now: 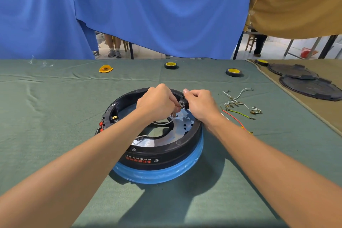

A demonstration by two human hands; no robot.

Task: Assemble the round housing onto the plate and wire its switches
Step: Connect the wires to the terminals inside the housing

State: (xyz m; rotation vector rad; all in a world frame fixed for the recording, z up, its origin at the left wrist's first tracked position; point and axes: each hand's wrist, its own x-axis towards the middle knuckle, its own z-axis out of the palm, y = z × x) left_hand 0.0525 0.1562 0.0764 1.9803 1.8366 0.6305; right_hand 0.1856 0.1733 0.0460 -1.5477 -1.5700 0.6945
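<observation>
On a table draped in wrinkled green cloth (55, 135), the round housing (161, 155) sits at the centre. It is a black plastic ring with red and white print on its near wall, and it stands on a glossy blue band (166, 174). Inside the ring lies the shiny metal plate (185, 122), which has a large central opening. A white wire (161, 122) curls across it.

At the ring's far right, the right hand (199, 105) grips a small black switch (184, 104) with curled fingers. The left hand (157, 102) pinches a brass connector (180, 106) against the switch; its fingertips are hidden. A second switch block (107, 120) with red parts sits on the ring's left side.

To the right lie loose wires (238, 103), thin and kinked, in white, red and green-yellow. Two tape rolls (170, 65) rest farther back, and a third is partly cut off by tan cloth (296, 5). Dark ribbed discs (311, 87) overlap at far right. Blue curtains (148, 5) hang behind the table, and below their hems show chair legs and people's shoes.
</observation>
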